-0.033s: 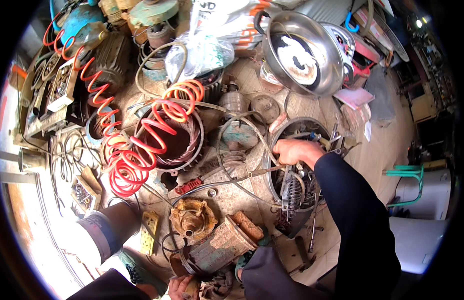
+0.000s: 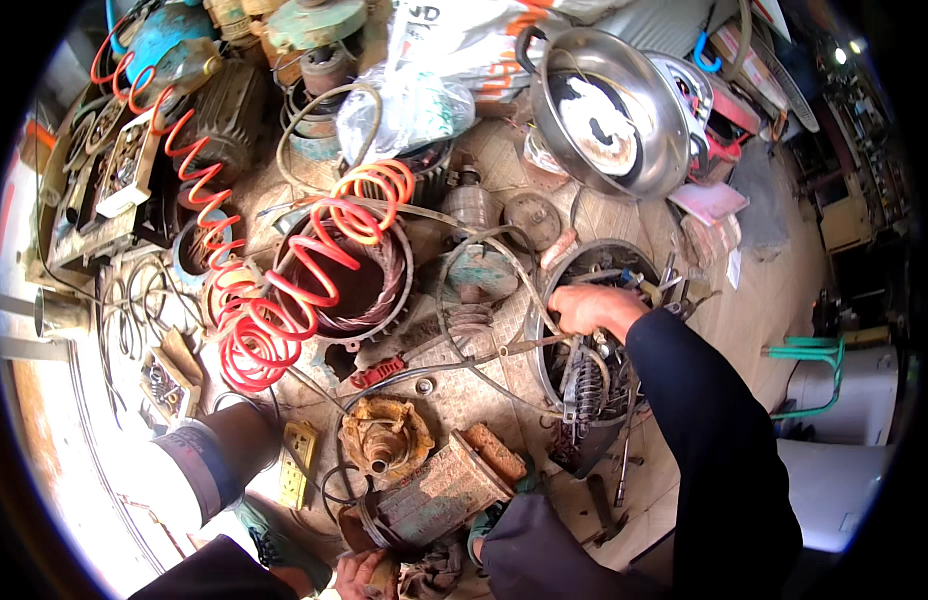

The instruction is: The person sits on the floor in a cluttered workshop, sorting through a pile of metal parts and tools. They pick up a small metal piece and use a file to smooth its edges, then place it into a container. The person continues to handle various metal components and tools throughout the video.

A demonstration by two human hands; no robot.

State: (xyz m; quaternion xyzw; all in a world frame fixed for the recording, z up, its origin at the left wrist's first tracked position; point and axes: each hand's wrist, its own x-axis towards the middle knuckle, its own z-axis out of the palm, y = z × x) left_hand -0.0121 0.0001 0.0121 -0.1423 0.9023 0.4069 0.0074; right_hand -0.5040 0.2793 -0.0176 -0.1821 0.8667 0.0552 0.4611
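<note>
My right hand (image 2: pixel 592 307) reaches into a metal bin (image 2: pixel 541 335) crowded with tools and loose parts. Its fingers curl downward, and whatever they hold, if anything, is hidden. A coil spring (image 2: pixel 584 395) lies in the bin just below this hand. At the lower edge, my left hand (image 2: pixel 358 576) has bent fingers on a tan piece (image 2: pixel 386 577) that I cannot make out, beside the near end of a rusty motor housing (image 2: pixel 429 502). That housing lies on its side between my feet. A rusty end cover with a central hub (image 2: pixel 386 437) lies just beyond it.
A red coiled air hose (image 2: pixel 269 330) sprawls across an open motor stator (image 2: pixel 402 290). Left of the end cover are a yellow power strip (image 2: pixel 298 462) and a box of small parts (image 2: pixel 170 380). A steel pan (image 2: pixel 674 130) sits far right. Cables cross the floor.
The whole view has shifted very slightly. My right hand stays in the bin with almost the same pose, and my left hand keeps its place.
</note>
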